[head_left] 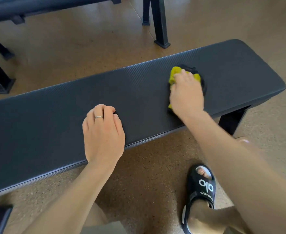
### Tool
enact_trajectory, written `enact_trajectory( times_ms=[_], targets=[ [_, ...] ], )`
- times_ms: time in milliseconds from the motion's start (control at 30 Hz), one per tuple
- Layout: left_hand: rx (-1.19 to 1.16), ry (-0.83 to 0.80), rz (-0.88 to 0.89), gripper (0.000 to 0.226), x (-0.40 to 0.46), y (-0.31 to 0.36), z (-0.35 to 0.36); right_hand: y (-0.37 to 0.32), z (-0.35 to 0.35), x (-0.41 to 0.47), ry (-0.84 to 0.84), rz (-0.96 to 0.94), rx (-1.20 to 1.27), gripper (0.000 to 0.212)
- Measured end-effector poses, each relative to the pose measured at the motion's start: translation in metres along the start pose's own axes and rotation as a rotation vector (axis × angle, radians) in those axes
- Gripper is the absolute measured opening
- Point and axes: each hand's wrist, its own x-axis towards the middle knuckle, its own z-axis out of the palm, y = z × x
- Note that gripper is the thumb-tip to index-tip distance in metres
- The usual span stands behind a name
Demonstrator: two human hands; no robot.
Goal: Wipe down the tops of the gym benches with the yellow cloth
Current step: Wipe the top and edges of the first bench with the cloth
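Wiping stroke on the near bench [138, 98], seen from my head camera. My right hand [187, 93] lies over the yellow cloth [175, 72], fingers spread and bent across it and pressing it flat to the pad toward the bench's right end; this I read as a press that puts my weight behind the stroke and keeps the cloth bunched under the palm. Yellow folds show past the fingertips and at the thumb side, and a darker edge shows around them, which may be shadow or part of the cloth; I cannot tell which. My left hand [103, 130] rests on the bench near its front edge, about midway along, fingers curled under and grasping nothing. I judge it a brace that steadies me as I lean. A ring [99, 117] sits on one finger.

Beyond the bench stand a second bench [37, 7] and black legs [159, 22] on the floor [71, 48], well apart from the wiping path. On the near side, my foot in a black slide [201, 188] is planted below the right arm. Nothing lies on the pad to block the stroke; the left hand itself covers a patch not yet reachable.
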Motion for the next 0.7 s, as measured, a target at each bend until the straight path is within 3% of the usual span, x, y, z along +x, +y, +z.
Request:
enact_trajectory(
  times_ms=[133, 233, 367, 433, 500, 600, 700],
  targets=[
    [0.041, -0.02, 0.021, 0.032, 0.0, 0.001, -0.001, -0.091, 0.018, -0.041, -0.103, -0.302, 0.192, 0.03],
    [0.033, -0.021, 0.027, 0.033, 0.0, -0.001, -0.001, -0.073, 0.015, -0.028, -0.148, -0.467, 0.213, 0.032],
    [0.037, -0.019, 0.005, 0.034, 0.002, 0.001, -0.001, -0.005, 0.015, 0.043, -0.103, -0.133, 0.106, 0.021],
    [0.059, -0.021, 0.007, 0.033, 0.003, 0.003, 0.0, -0.012, 0.016, 0.046, -0.058, -0.062, 0.096, 0.015],
    [0.082, -0.029, 0.015, 0.032, 0.002, 0.004, 0.0, -0.053, 0.021, 0.027, -0.044, -0.222, 0.081, 0.017],
    [0.103, -0.03, 0.036, 0.032, 0.001, 0.002, 0.001, -0.105, 0.034, -0.011, -0.144, -0.502, 0.251, 0.028],
    [0.077, -0.027, 0.031, 0.031, 0.002, 0.0, 0.0, -0.089, 0.034, 0.02, -0.242, -0.602, 0.233, 0.033]
  ],
)
